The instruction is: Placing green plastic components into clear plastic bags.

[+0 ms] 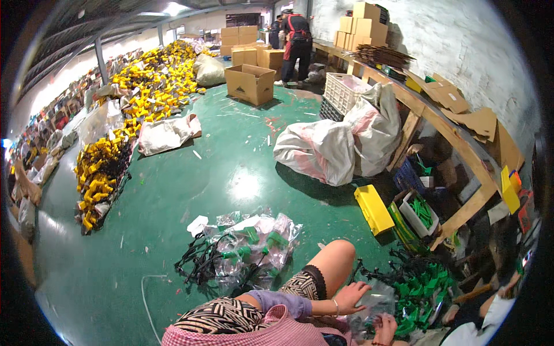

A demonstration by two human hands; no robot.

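My left hand (350,299), with a bracelet at the wrist, reaches across at the lower right. Its fingers are apart, at the edge of a clear plastic bag (381,297). Closer to the lower edge, my right hand (385,330) has its fingers curled at the bag's near side and appears to pinch the film. Just right of the bag lies a heap of green plastic pieces (418,300) with black cords. Bagged green pieces with black cords (245,251) lie on the floor left of my bent knee.
Another person's hand (450,314) is at the right. A yellow box (374,209) and a white bin (420,213) of green pieces stand beyond the heap. White sacks (317,151) lean by a wooden bench (444,130). Yellow pieces (153,86) cover the far left floor.
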